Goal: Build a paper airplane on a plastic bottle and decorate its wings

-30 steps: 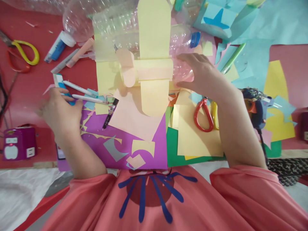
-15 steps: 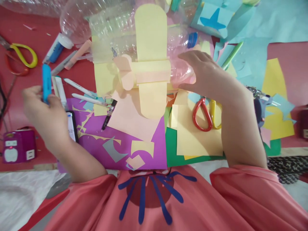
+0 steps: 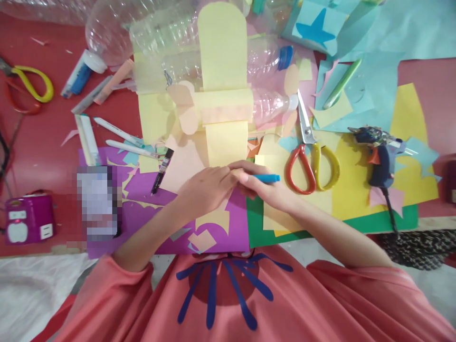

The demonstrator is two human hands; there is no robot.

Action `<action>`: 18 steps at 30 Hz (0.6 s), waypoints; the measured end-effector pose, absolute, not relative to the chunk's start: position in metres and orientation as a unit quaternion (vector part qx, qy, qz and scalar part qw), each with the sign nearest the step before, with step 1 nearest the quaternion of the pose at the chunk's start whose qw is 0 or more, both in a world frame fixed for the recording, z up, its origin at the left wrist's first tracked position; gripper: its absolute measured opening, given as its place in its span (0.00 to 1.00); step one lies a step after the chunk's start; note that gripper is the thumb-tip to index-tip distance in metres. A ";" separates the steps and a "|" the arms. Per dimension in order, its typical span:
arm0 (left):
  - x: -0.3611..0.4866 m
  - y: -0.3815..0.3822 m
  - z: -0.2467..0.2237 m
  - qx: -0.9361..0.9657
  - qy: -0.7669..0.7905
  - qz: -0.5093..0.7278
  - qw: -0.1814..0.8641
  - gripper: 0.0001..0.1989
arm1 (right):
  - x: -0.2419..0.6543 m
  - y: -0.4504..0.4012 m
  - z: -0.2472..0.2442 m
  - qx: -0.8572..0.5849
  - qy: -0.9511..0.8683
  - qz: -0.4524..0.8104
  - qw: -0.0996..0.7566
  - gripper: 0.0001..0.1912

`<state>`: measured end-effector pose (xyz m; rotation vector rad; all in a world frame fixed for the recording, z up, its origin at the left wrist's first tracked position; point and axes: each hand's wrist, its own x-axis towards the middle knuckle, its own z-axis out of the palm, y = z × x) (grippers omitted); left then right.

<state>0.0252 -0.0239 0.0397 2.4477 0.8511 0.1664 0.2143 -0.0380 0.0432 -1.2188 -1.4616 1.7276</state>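
My left hand point(image 3: 210, 187) and my right hand point(image 3: 265, 185) meet over the lower end of a long pale yellow paper strip point(image 3: 223, 47). A blue marker point(image 3: 268, 178) is between them, its blue end pointing right out of my right hand. The fingers of my left hand are closed against the other hand, and its grip on the marker is partly hidden. Under the hands lie pink paper and a purple sheet point(image 3: 138, 183). A yellow paper band point(image 3: 224, 105) crosses the strip above them.
Scissors with red and yellow handles point(image 3: 308, 142) lie right of my hands, a glue gun point(image 3: 383, 161) farther right. Clear bottles point(image 3: 267, 102) fill the back. At left are white pens point(image 3: 119, 133), a blurred phone point(image 3: 98, 202) and a purple box point(image 3: 30, 218).
My left hand has brought the blue marker from the far left to the middle. My right hand has come down and left from the bottles to join it, uncovering the scissors and glue gun.
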 end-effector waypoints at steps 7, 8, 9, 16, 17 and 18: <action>0.018 -0.020 0.014 0.937 0.271 0.152 0.159 0.14 | 0.209 -0.042 0.034 -0.436 -0.431 0.740 0.278 0.20; 0.016 -0.020 0.016 0.931 0.280 0.173 0.156 0.14 | 0.211 -0.042 0.033 -0.431 -0.424 0.744 0.285 0.21; 0.015 -0.019 0.018 0.924 0.292 0.193 0.152 0.15 | 0.213 -0.042 0.032 -0.425 -0.417 0.746 0.297 0.22; -0.009 -0.003 0.016 0.811 0.502 0.290 0.073 0.16 | 0.224 -0.033 0.027 -0.421 -0.365 0.711 0.428 0.20; -0.011 0.000 0.015 0.811 0.500 0.300 0.049 0.15 | 0.225 -0.031 0.027 -0.419 -0.357 0.711 0.438 0.20; -0.011 0.001 0.015 0.811 0.498 0.305 0.034 0.15 | 0.225 -0.030 0.027 -0.413 -0.350 0.713 0.445 0.19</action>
